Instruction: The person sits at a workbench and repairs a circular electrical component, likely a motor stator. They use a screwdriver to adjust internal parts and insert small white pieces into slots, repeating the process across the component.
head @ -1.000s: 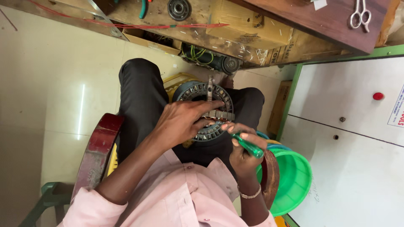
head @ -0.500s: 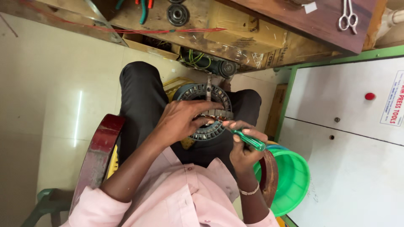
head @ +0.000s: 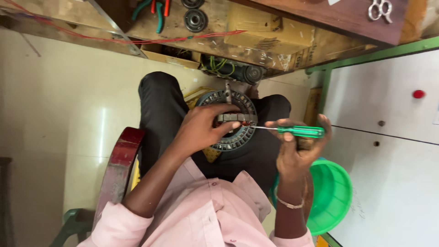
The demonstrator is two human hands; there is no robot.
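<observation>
Cream tiled floor (head: 68,114) below. Left hand (head: 203,128) clasps round grey slotted metal stator ring (head: 228,121) on lap; right hand (head: 297,146) closed around green-handled screwdriver (head: 299,131).

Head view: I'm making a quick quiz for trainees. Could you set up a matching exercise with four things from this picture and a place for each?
Things:
1. screwdriver
2. ring-shaped motor part
3. green basin
4. scissors

Places:
A. on the floor beside the chair
B. on the wooden bench top
C. in the right hand
D. on the lap, under the left hand

Pairs: 1-C, 2-D, 3-A, 4-B
</observation>
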